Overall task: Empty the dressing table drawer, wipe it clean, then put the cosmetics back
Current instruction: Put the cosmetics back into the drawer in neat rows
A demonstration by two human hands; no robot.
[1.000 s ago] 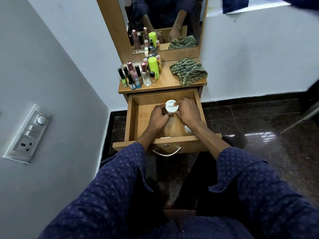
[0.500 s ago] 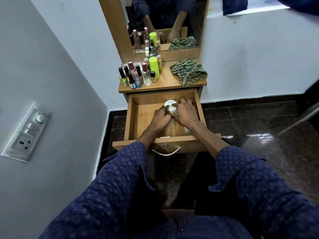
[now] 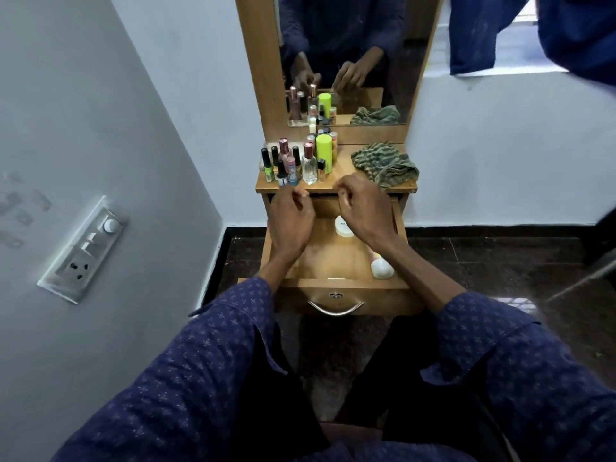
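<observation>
The wooden drawer (image 3: 333,261) is pulled out below the dressing table top (image 3: 336,181). A white round jar (image 3: 343,226) rests at the drawer's back right, partly behind my right hand. A white and pink bottle (image 3: 381,266) lies on its side at the drawer's front right. My left hand (image 3: 291,218) and my right hand (image 3: 361,208) hover above the drawer's back, near the table's front edge, fingers loosely curled and holding nothing. Several cosmetic bottles (image 3: 296,161), among them a lime green can (image 3: 324,153), stand on the table top at the left.
A green striped cloth (image 3: 383,165) lies crumpled on the table top at the right. A mirror (image 3: 346,58) rises behind the table. A switch panel (image 3: 85,251) is on the grey wall to the left. Dark glossy floor (image 3: 500,268) spreads to the right.
Both hands have let go of the white jar, which now rests in the drawer. They have lifted and moved toward the table's front edge.
</observation>
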